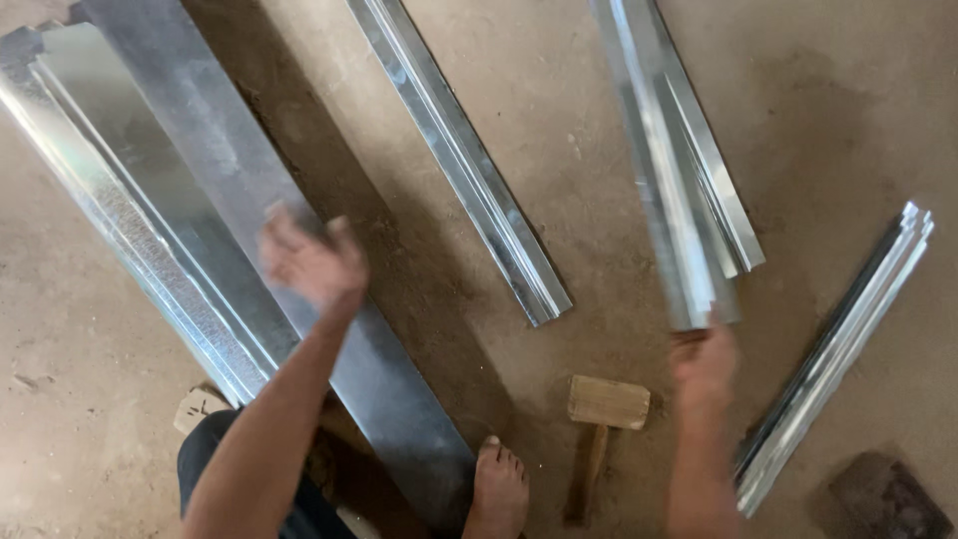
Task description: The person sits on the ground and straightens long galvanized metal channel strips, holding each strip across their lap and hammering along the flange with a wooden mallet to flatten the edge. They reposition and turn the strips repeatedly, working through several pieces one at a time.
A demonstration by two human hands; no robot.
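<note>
Down on the dusty concrete floor point(848, 120), the wooden mallet point(602, 419) lies flat with its head toward the metal and its handle pointing back toward the person, and it serves as the fixed mark for everything else. Just up and to the right of the mallet, the right hand point(705, 361) meets the near end of a bundle of folded galvanized strips point(679, 190); the fingers seem to curl onto that end, though blur makes it hard to tell how firmly they grasp it. Well to the left of the mallet, the left hand point(311, 262) hovers blurred above a wide galvanized sheet point(239, 190), fingers spread and loose, holding nothing; whether it touches the sheet cannot be told. That sheet runs diagonally from the far left down toward a bare foot point(497, 491), which rests on the floor just left of the mallet's handle. Beside the sheet, farther left, lies a folded sheet section point(110, 200) with ridged edges. Straight above the mallet, a narrow folded channel point(461, 160) lies apart from the other pieces. Right of the mallet, past the right forearm, another stack of bent strips point(838, 349) lies slantwise, and a dark flat block point(886, 499) sits at the lower right.
</note>
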